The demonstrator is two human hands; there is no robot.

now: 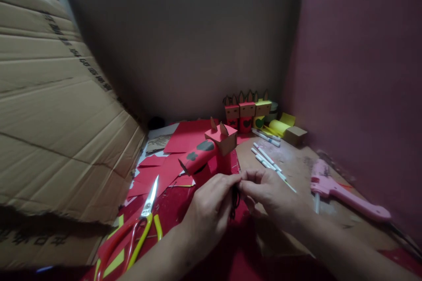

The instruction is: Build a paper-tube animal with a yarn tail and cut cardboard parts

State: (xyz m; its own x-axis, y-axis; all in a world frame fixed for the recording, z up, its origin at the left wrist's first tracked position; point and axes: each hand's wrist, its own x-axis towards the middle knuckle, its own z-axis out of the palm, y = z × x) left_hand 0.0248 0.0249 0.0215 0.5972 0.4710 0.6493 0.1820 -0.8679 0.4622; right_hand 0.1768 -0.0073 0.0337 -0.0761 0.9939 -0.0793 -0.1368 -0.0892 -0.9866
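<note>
Grey wall (184,44) is being met by a purple-pink wall (359,61) at the right of the frame, while the left side is being filled by a creased cardboard sheet (56,96). At lower centre, looped dark cord (235,202) is being held just above the red surface (231,250). By the left hand (209,204) it is being gripped with curled, closed fingers. Thumb and index finger of the right hand (272,189) are being pinched together against the left fingertips; whether cord is also being gripped there cannot be told.

Just beyond the hands, a red eared figure (221,136) is standing beside a tilted red tube (199,156) with dark shapes. Red paper sheets (189,136) are lying behind and left of them. Scissors (147,213) with red and yellow handles are lying open at lower left. Three eared paper figures (246,112) are standing in a row at upper right of centre, near yellow paper (279,128) and a small cardboard box (295,135). White pens (267,158) and a pink glue gun (346,195) are lying on a brown board (298,171) at right.
</note>
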